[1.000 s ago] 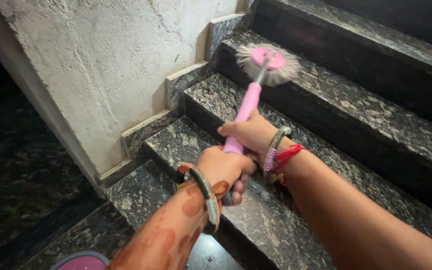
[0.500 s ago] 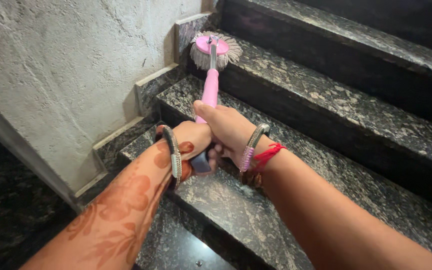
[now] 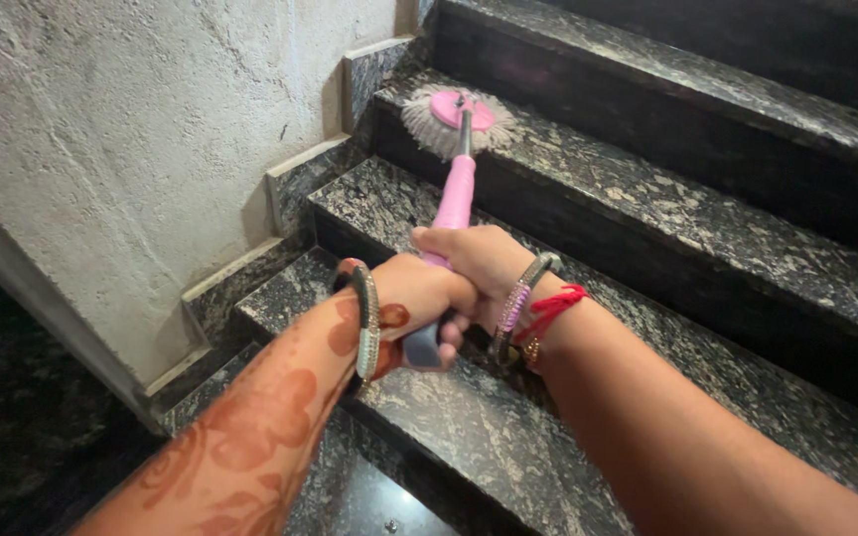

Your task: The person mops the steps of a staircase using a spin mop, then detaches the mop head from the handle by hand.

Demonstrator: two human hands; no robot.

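Pink-handled round mop (image 3: 456, 159) with a white fringed head rests on a far black granite stair (image 3: 647, 208), its long axis running away from both hands; right hand (image 3: 484, 263) and nearer left hand (image 3: 419, 298) each clasp the handle.

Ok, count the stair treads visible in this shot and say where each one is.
5, possibly more beyond the frame: the bottom tread, the tread under the hands, the next up, the tread with the mop head, and the top tread.
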